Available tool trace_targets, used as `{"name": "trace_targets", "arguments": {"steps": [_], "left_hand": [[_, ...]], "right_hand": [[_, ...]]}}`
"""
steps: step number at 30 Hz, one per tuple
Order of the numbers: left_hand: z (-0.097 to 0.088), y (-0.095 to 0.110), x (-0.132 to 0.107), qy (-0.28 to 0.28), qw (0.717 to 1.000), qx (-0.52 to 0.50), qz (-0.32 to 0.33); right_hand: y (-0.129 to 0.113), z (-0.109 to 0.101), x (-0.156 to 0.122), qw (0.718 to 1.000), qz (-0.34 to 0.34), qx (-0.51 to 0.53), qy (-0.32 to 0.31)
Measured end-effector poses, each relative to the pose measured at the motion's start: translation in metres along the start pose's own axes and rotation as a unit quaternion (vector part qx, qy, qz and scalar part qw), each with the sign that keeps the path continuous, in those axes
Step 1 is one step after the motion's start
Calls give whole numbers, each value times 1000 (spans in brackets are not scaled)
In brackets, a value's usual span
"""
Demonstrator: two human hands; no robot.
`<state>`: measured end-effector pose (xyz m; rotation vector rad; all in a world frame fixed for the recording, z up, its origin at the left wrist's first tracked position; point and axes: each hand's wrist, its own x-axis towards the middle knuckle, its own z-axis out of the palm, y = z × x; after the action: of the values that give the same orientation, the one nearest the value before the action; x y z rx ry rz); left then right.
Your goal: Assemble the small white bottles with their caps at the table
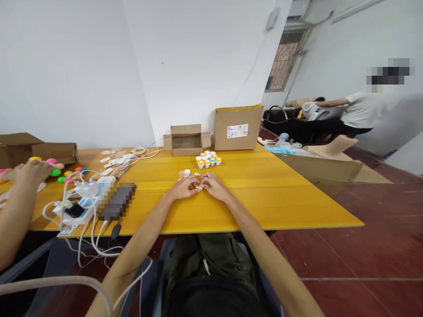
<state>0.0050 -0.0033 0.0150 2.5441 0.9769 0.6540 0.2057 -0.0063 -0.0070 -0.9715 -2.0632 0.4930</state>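
Note:
Both my hands rest together on the yellow table [264,193], fingertips meeting. My left hand [183,188] and my right hand [213,185] pinch a small orange and white piece [198,187] between them. Just beyond my fingers lie a few small loose parts: a white cap [187,172] and a clear piece [181,175]. Farther back stands a cluster of several small white cups with orange and blue lids [208,160].
An open small cardboard box [187,140] and a larger closed box [237,127] stand at the wall. At left lie a power strip with white cables [82,200], a dark phone [118,201], coloured balls [66,174] and another person's hand [31,171]. A person sits far right [360,112].

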Motion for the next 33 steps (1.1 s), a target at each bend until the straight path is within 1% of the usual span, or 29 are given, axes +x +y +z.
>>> {"name": "trace_targets", "arguments": {"steps": [14, 20, 29, 33], "left_hand": [[-1, 1, 0, -4, 1000, 1, 1], [-2, 3, 1, -7, 1000, 0, 3], [-3, 5, 0, -8, 1000, -2, 0], [-2, 3, 1, -10, 1000, -3, 1]], "right_hand": [[-2, -2, -2, 999, -15, -29, -2], [-3, -4, -2, 999, -19, -29, -16], [0, -2, -2, 999, -20, -30, -6], [1, -1, -3, 1000, -13, -21, -13]]}}
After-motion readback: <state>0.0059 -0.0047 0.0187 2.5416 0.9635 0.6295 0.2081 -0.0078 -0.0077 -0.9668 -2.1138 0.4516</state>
